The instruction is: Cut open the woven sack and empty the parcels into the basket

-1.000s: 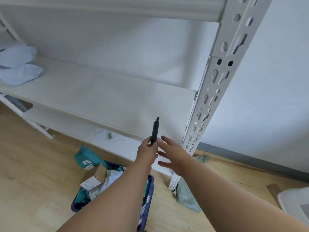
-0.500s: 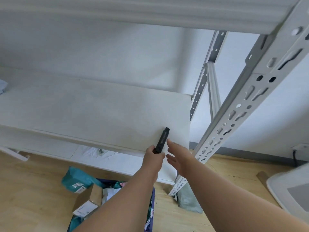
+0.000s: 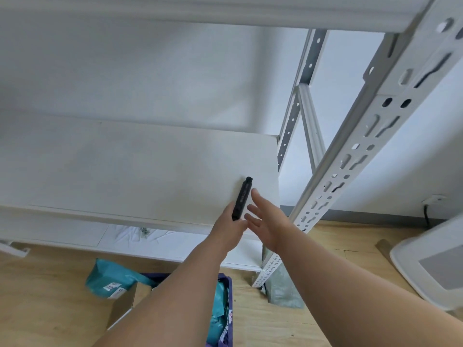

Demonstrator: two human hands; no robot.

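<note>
The left hand grips a slim black cutter-like tool over the front right corner of a white shelf board, tip pointing away. The right hand hovers just beside it, fingers straight and spread, holding nothing. Below on the wooden floor, a dark purple plastic basket holds teal parcels (1 more teal parcel lies beside it).

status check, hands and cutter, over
Left hand grips black cutter over white shelf. Right hand open beside it, empty. Basket with parcels on floor below. Nothing blocking.
</note>
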